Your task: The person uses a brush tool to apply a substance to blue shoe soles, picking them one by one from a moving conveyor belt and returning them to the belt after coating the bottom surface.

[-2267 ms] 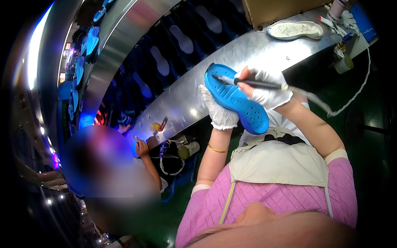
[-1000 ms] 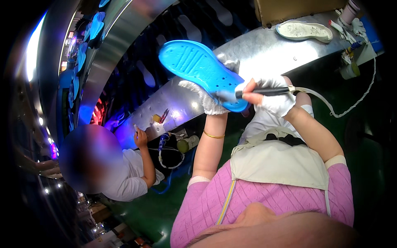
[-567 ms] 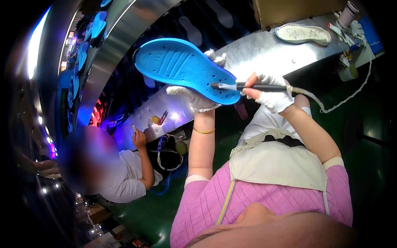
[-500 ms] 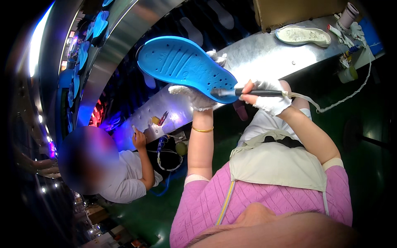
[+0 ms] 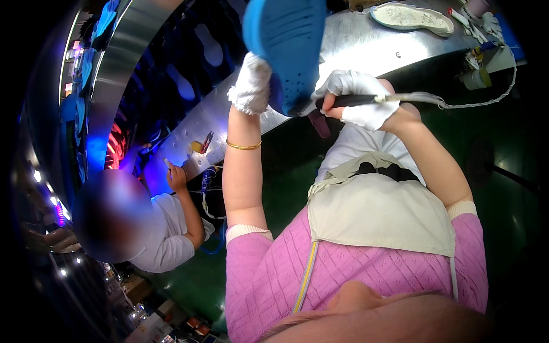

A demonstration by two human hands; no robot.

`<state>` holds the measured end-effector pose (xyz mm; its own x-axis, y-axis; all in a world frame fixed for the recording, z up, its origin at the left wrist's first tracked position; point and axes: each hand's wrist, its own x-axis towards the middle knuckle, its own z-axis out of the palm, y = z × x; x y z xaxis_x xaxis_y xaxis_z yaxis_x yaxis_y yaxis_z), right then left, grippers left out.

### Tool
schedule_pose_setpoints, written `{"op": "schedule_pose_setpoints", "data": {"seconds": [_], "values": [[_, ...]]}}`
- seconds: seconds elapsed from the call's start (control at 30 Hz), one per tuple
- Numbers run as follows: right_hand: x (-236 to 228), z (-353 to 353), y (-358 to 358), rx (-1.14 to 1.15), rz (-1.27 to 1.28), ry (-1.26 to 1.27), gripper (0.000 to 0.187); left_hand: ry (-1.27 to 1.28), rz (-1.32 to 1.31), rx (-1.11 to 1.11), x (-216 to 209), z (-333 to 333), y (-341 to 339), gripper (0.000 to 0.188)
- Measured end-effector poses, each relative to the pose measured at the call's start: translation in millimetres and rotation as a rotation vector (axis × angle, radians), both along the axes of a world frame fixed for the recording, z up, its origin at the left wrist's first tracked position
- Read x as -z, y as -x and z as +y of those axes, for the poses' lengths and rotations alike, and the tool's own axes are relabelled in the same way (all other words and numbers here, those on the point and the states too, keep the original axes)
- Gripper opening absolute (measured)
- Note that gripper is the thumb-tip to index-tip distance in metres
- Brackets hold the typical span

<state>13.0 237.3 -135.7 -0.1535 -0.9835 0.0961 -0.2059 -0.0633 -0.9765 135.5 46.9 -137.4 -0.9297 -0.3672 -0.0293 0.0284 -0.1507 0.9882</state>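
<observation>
My left hand (image 5: 251, 86), in a white glove, grips a blue shoe sole (image 5: 289, 51) by its left side. The sole stands steeply tilted above the bench, its far end cut off by the picture's top edge. Bare fingertips show from the white glove on my right hand (image 5: 363, 102), which is closed round the black handle of a brush (image 5: 349, 101). The brush's tip is at the sole's near end, and whether it touches is hard to tell. From the handle's rear a pale tube (image 5: 423, 97) runs off to the right.
A metal bench (image 5: 360, 43) crosses behind my hands, bearing a cream shoe sole (image 5: 412, 18) and small red-handled pliers (image 5: 206, 142). A seated co-worker (image 5: 166, 228) is at my left, beside a curved metal machine edge (image 5: 128, 51). A can (image 5: 476, 79) stands at the right.
The blue sole has swung from lying crosswise to steeply upright, its far end moving up and right. My left hand has moved up and left; the brush stays by the near end.
</observation>
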Motion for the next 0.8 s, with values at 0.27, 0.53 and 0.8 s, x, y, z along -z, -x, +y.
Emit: {"op": "schedule_pose_setpoints", "data": {"seconds": [0.27, 0.53, 0.8], "values": [[3.3, -3.0, 6.0, -0.005, 0.019, 0.013, 0.012, 0.021, -0.299, -0.064, -6.3, 14.3, 21.1, 0.079], [-2.3, -7.7, 10.6, 0.018, -0.114, -0.07, 0.012, -0.088, -0.438, -0.175, -11.5, 17.0, 17.4, 0.065], [-18.7, -11.6, 28.4, -0.051, -0.179, -0.106, 0.009, -0.136, -0.413, -0.111, -12.0, 3.1, 4.0, 0.071]]}}
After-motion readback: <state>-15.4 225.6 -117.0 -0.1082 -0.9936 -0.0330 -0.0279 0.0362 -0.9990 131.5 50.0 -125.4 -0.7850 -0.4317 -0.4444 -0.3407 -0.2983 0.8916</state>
